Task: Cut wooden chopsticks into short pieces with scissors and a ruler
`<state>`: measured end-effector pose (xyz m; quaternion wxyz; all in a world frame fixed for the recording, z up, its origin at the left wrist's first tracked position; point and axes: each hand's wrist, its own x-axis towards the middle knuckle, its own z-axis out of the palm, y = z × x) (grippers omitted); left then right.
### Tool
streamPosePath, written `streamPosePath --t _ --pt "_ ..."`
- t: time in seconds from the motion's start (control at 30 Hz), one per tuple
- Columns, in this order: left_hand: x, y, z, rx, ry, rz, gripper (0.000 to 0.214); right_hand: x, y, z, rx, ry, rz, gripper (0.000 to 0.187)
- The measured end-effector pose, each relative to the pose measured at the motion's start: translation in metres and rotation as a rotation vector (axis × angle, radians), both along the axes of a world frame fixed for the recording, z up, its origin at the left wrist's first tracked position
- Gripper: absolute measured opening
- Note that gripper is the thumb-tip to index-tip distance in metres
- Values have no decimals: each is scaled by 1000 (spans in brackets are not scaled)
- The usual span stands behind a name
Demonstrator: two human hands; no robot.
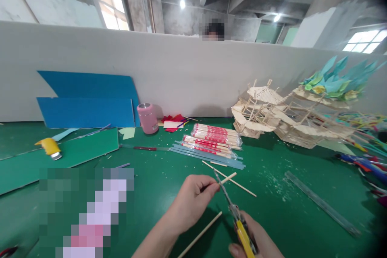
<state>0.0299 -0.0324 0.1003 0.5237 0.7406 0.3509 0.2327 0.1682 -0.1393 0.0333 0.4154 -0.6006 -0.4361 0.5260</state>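
Note:
My left hand (193,197) pinches a short wooden stick (231,176) that looks like a piece of chopstick; its end sticks out to the right of my fingertips. My right hand (252,231) is wrapped round the yellow handle of a utility knife (244,237), and the long blade lies across the stick close to my left fingertips. Below my hands a longer chopstick (201,234) rests on the table. Just beyond them, another thin stick (242,185) lies slantwise, with a small cut piece (218,164) beside it.
Packs of chopsticks (216,136) and translucent strips (208,157) lie ahead on the green table (169,185). A pink bottle (148,119) stands left of them. Wooden stick models (263,109) fill the back right. A yellow cutter (50,148) is at left, a clear ruler-like strip (322,203) at right.

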Motion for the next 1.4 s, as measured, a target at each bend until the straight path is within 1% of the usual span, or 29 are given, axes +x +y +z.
streamPosePath --t 0.13,0.2,0.27,0.37,0.47,0.53,0.6,0.63,0.73,0.8,0.87,0.97,1.03,1.13,1.2,1.3,1.4 --pt "-1 2 -1 -32 -48 5 28 2 -1 -1 15 -71 -9 46" --pt "-5 4 1 -115 -86 6 25 6 -3 -1 6 -104 -23 47" --pt "-10 7 4 -202 -144 43 24 13 -5 -1 -12 -162 -35 49" --pt "-15 12 7 -238 -200 128 25 28 -5 1 -54 -361 -80 49" --pt "-11 13 4 -184 -191 184 23 44 -2 4 -67 -589 -144 40" --pt "-5 12 1 -156 -183 223 21 50 -1 6 -49 -732 -162 34" --pt "1 8 -2 -151 -172 261 20 53 0 7 -1 -822 -164 35" --pt "3 6 -3 -153 -169 275 20 54 1 7 30 -818 -159 37" --pt "8 0 -7 -137 -183 277 20 52 4 6 134 -717 -107 39" --pt "11 -3 -10 -110 -222 250 19 49 8 5 230 -662 -88 34" --pt "14 -5 -13 -107 -270 211 17 43 12 4 322 -655 -87 27" --pt "19 -9 -15 -190 -326 183 18 31 18 4 409 -656 -57 20" --pt "22 -11 -14 -250 -343 233 18 23 22 4 457 -669 -32 19" --pt "23 -13 -13 -276 -350 356 19 15 27 0 556 -789 -33 21" --pt "23 -14 -13 -234 -341 395 20 14 29 -7 619 -904 -71 23" --pt "22 -17 -15 -147 -325 359 21 14 29 -17 707 -1045 -165 23" --pt "22 -21 -18 -109 -318 317 23 16 26 -21 778 -1126 -211 22"
